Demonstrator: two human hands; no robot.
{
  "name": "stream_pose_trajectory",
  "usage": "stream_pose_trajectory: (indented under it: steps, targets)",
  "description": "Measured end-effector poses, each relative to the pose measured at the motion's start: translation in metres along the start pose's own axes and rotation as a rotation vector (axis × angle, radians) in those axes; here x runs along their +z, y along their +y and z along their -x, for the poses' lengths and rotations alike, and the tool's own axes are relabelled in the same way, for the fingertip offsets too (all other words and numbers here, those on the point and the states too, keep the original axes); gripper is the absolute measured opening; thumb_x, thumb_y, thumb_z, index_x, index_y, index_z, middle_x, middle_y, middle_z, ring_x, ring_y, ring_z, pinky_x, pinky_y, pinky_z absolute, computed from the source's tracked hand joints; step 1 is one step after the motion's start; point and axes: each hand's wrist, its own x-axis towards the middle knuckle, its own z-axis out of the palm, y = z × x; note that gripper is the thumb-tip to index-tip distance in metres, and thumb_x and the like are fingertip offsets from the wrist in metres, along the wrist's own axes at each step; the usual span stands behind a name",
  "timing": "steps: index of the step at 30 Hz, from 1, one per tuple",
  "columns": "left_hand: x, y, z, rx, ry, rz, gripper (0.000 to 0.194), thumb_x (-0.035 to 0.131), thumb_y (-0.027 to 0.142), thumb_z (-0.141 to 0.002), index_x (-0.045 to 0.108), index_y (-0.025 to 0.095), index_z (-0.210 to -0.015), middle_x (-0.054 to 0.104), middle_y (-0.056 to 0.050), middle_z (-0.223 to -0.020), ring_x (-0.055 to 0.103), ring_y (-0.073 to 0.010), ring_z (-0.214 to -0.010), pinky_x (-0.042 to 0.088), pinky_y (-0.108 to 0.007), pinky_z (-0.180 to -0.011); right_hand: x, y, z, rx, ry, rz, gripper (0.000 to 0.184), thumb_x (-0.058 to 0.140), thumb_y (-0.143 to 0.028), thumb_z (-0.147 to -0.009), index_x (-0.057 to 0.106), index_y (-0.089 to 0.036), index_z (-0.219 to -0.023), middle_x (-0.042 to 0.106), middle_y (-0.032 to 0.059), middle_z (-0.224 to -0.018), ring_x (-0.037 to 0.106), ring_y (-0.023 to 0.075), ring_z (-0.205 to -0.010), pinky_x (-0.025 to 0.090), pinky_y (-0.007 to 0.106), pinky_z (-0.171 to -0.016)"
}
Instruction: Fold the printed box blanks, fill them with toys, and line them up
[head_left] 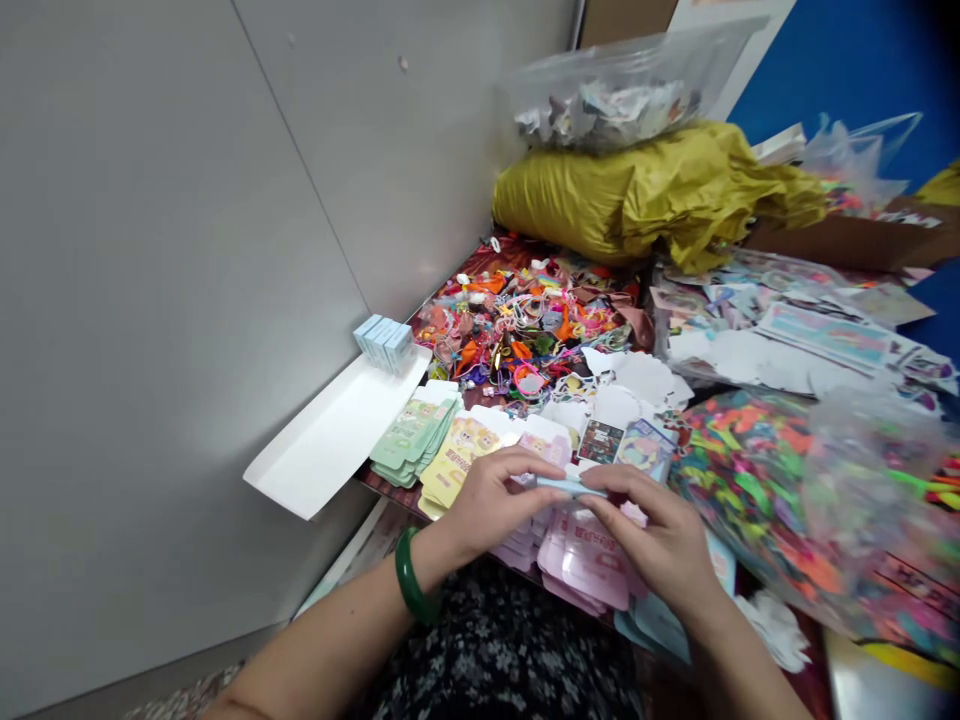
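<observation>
My left hand (495, 495) and my right hand (652, 535) meet over the near edge of the table, both pinching a small flat light-blue card box (571, 487) held level between the fingertips. A green bangle (411, 585) sits on my left wrist. Beneath the hands lie fanned stacks of flat printed box blanks: pink ones (589, 565), yellow ones (457, 455) and green ones (412, 430).
A white tray (322, 440) with a few folded light-blue boxes (384, 342) leans along the grey wall. A heap of colourful small toys (517, 320) lies behind the blanks. Clear bags of toys (780, 490), a yellow bag (645, 190) and printed sheets (795, 330) crowd the right.
</observation>
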Motion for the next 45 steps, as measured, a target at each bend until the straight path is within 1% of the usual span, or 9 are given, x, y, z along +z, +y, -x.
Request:
stream_pose_trajectory:
  steps: [5,14,26,29,32,35,38,42,45]
  targets:
    - [0.004,-0.002,0.002,0.041,0.03,-0.042,0.009,0.073,0.017,-0.076,0.077,0.019,-0.084,0.074,-0.007,-0.088,0.068,-0.0183,-0.084,0.055,-0.029,-0.072,-0.002,0.001,0.001,-0.039,-0.011,0.028,0.009,0.062,-0.021,-0.085,0.069,-0.023,-0.09,0.071,0.0064,-0.092,0.066,0.0203,-0.088,0.053,0.032,-0.076]
    - [0.007,-0.001,-0.004,-0.019,0.051,-0.059,0.005,0.074,0.02,-0.074,0.077,0.02,-0.079,0.075,-0.006,-0.083,0.069,-0.0186,-0.079,0.055,-0.028,-0.066,-0.004,0.002,-0.001,-0.038,-0.039,0.023,0.009,0.06,-0.019,-0.086,0.067,-0.023,-0.088,0.07,0.0065,-0.088,0.066,0.0198,-0.085,0.053,0.033,-0.074]
    - [0.012,0.011,-0.012,-0.064,0.054,-0.135,0.004,0.073,0.02,-0.076,0.076,0.02,-0.075,0.076,-0.005,-0.078,0.07,-0.0193,-0.076,0.056,-0.033,-0.075,-0.005,0.003,-0.005,-0.03,-0.002,-0.002,0.009,0.061,-0.015,-0.085,0.066,-0.022,-0.084,0.069,0.0047,-0.083,0.065,0.0188,-0.081,0.053,0.033,-0.073]
    - [0.012,0.005,-0.009,0.015,0.051,-0.164,0.005,0.072,0.022,-0.078,0.076,0.02,-0.078,0.076,-0.005,-0.08,0.07,-0.0187,-0.077,0.056,-0.033,-0.077,-0.007,0.004,-0.004,-0.028,-0.012,0.007,0.009,0.06,-0.016,-0.085,0.067,-0.022,-0.085,0.07,0.0054,-0.084,0.066,0.0194,-0.082,0.053,0.033,-0.073]
    - [0.009,-0.01,-0.002,0.215,0.021,-0.235,0.013,0.071,0.028,-0.079,0.076,0.021,-0.09,0.075,-0.009,-0.095,0.07,-0.0205,-0.09,0.056,-0.034,-0.082,-0.009,0.009,0.002,-0.037,-0.028,0.035,0.011,0.06,-0.017,-0.085,0.068,-0.022,-0.088,0.07,0.0073,-0.091,0.067,0.0208,-0.086,0.054,0.034,-0.074]
    - [0.004,-0.027,0.006,0.359,-0.055,-0.327,0.019,0.062,0.028,-0.087,0.073,0.023,-0.101,0.072,-0.01,-0.11,0.067,-0.0204,-0.102,0.056,-0.036,-0.088,-0.009,0.017,0.011,-0.115,-0.016,0.092,0.017,0.061,-0.015,-0.083,0.069,-0.023,-0.096,0.069,0.0093,-0.098,0.066,0.0219,-0.089,0.055,0.036,-0.074]
    - [0.004,-0.037,0.011,0.397,-0.083,-0.35,0.021,0.055,0.024,-0.091,0.072,0.025,-0.103,0.071,-0.01,-0.114,0.066,-0.0193,-0.104,0.056,-0.035,-0.088,-0.005,0.024,0.02,-0.219,-0.009,0.159,0.032,0.06,-0.009,-0.081,0.066,-0.025,-0.108,0.066,0.0106,-0.105,0.064,0.0223,-0.09,0.054,0.036,-0.071]
    - [0.007,-0.027,0.013,0.387,-0.064,-0.283,0.02,0.056,0.022,-0.09,0.073,0.021,-0.1,0.073,-0.012,-0.106,0.068,-0.0195,-0.098,0.057,-0.033,-0.083,-0.003,0.02,0.024,-0.273,-0.054,0.216,0.045,0.055,-0.005,-0.082,0.061,-0.029,-0.119,0.062,0.0105,-0.113,0.061,0.0211,-0.09,0.053,0.034,-0.069]
    - [-0.003,-0.005,0.01,0.373,-0.007,-0.227,0.018,0.061,0.023,-0.087,0.072,0.018,-0.101,0.075,-0.011,-0.095,0.069,-0.0199,-0.09,0.057,-0.033,-0.081,-0.015,0.013,0.027,-0.225,-0.018,0.277,0.042,0.057,-0.013,-0.084,0.06,-0.028,-0.123,0.059,0.0112,-0.12,0.061,0.0233,-0.097,0.052,0.035,-0.077]
